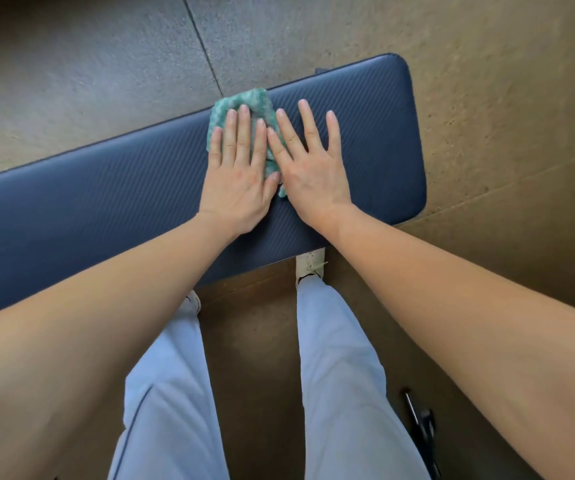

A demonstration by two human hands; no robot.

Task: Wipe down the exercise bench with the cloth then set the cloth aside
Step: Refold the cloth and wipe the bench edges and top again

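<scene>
The green cloth (244, 98) lies bunched on the blue padded surface (106, 202), at its far edge toward the right end. My left grip (239, 181) presses flat on it, released, fingers straight toward 12 o'clock. My right grip (310, 171), released and spread, lies flat at the cloth's 3 o'clock, touching its edge. My pale trousers (334, 358) show at 6 o'clock.

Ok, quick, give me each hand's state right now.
Left hand: open, straight fingers pressing the green cloth onto the bench.
Right hand: open, flat on the bench at the cloth's edge, holding nothing.
</scene>
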